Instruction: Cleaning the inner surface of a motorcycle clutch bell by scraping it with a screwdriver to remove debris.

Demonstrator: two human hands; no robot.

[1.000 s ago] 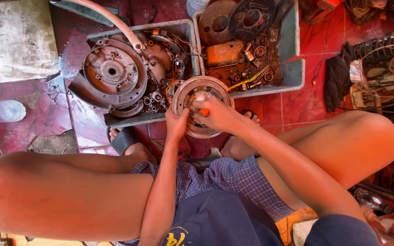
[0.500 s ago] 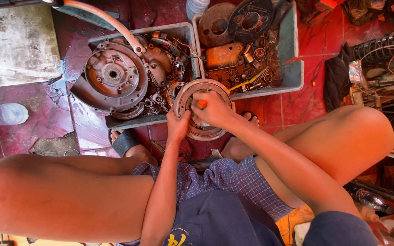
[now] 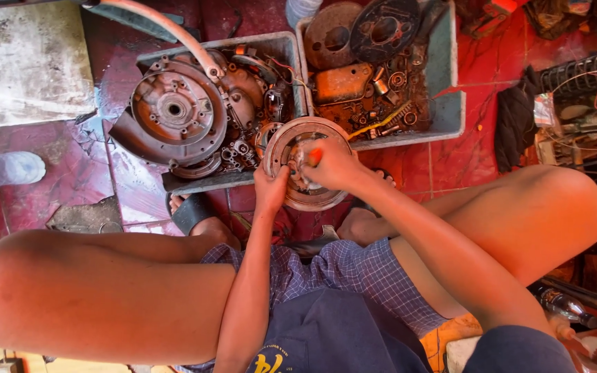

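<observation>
I sit low on a red tiled floor with my knees spread. My left hand [image 3: 271,188] grips the near rim of a round, rusty metal drum-shaped part [image 3: 297,138] held between my legs. My right hand [image 3: 331,166] is closed on a tool with an orange handle [image 3: 315,156], its tip inside the part's hollow centre. The tool's working end is hidden by my fingers.
Two grey trays of greasy engine parts stand just beyond: the left tray [image 3: 205,182] holds a large round engine cover [image 3: 175,110], the right tray [image 3: 450,97] holds small rusty pieces. A pale hose [image 3: 167,31] arcs over them. Springs and wires [image 3: 582,90] lie at right; another person's foot [image 3: 8,169] at left.
Both hands stay on the round part; my right hand has shifted slightly over its centre with the tool. The view has drifted a little.
</observation>
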